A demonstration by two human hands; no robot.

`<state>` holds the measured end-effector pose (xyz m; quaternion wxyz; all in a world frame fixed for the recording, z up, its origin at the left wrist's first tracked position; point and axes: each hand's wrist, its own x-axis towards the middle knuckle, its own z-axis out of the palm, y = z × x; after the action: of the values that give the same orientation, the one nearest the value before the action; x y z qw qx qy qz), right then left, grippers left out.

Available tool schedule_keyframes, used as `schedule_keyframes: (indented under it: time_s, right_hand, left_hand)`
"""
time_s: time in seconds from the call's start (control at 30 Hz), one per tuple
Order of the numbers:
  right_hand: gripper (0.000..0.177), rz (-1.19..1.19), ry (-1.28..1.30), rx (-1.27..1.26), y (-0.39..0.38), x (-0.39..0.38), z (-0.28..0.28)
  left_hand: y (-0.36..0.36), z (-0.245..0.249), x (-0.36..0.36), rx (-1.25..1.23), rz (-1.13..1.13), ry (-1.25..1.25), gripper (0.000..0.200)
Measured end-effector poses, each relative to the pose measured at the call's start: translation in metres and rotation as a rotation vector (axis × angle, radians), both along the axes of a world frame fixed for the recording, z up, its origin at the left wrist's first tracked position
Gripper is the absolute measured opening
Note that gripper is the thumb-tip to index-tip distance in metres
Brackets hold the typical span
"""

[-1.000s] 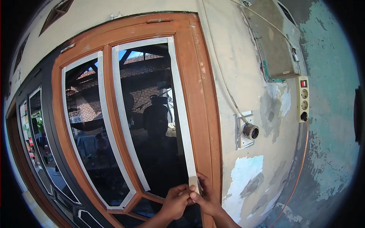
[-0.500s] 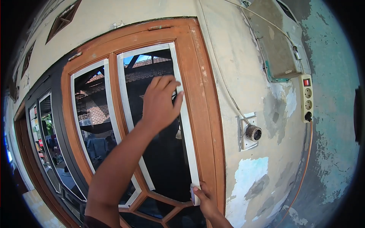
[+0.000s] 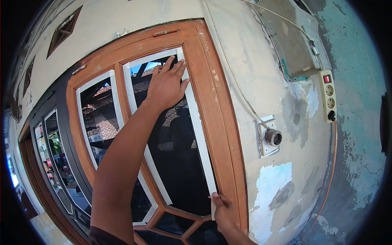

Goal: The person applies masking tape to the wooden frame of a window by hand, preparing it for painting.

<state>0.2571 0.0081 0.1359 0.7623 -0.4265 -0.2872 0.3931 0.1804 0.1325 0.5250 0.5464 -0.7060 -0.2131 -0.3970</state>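
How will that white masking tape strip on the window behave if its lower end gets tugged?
The white masking tape strip lies thin and flat on the dark glass pane, so probably floppy and very light. The left hand presses its top, right hand pinches its bottom; a tug likely peels it, not slides it.

White tape (image 3: 199,134) edges dark glass (image 3: 175,163) in orange-brown frame (image 3: 218,122).
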Motion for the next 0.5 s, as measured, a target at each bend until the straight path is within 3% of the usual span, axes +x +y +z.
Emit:
schedule_keyframes:
  time_s: [0.27,0.5]
  right_hand:
    - [0.035,-0.208,-0.089,0.029,0.024,0.000,-0.008]
    - [0.034,-0.218,-0.007,-0.006,0.022,-0.005,0.003]
  left_hand:
    - [0.021,-0.008,0.000,0.071,0.015,-0.004,0.059]
    - [0.017,-0.009,0.000,0.085,-0.013,-0.033,0.058]
